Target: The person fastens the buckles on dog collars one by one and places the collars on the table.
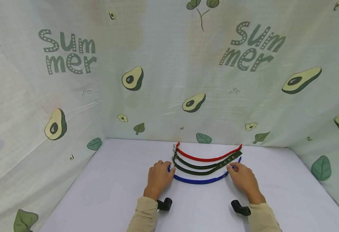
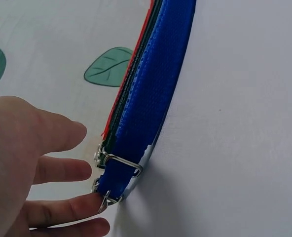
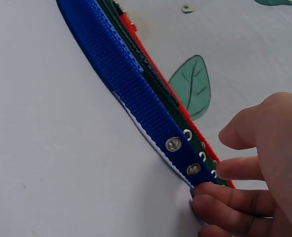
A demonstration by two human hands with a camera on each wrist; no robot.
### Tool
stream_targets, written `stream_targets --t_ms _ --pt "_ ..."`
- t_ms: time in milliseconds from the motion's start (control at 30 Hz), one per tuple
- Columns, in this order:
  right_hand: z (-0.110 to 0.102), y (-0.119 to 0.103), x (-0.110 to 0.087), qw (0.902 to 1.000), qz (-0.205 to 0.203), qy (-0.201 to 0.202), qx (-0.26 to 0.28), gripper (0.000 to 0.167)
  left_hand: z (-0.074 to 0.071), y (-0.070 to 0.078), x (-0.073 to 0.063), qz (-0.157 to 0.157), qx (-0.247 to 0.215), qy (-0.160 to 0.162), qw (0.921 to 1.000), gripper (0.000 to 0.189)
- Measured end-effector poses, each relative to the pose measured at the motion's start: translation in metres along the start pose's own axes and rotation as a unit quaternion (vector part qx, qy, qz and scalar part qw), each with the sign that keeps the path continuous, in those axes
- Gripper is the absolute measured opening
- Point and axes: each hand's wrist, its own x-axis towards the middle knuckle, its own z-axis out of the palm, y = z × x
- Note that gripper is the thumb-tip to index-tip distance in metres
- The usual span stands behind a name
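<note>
A blue webbing collar (image 1: 196, 181) lies curved nearest me, standing on its edge. My left hand (image 1: 159, 177) is at its left end; in the left wrist view the fingers are extended and touch the metal ring beside the buckle (image 2: 124, 164), thumb apart. At the collar's right end is my right hand (image 1: 243, 179), whose relaxed fingertips touch the strap just past its metal eyelets (image 3: 173, 144), with the thumb standing off. Behind the blue one curve two dark green collars (image 1: 194, 173) and a red collar (image 1: 205, 159), their buckles gathered on the left.
The collars rest on a white table (image 1: 105, 183). Behind and beside it hangs a pale curtain (image 1: 163, 77) printed with avocados and leaves. Black wrist-worn devices (image 1: 165, 204) stick out inward from both wrists.
</note>
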Motion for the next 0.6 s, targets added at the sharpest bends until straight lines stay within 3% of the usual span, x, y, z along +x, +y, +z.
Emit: stream_targets --t_ms 600 --pt "0.013 0.008 0.002 0.9988 -0.034 0.035 -0.003 0.039 0.004 0.000 0.002 -0.002 0.019 -0.019 0.9996 0.029"
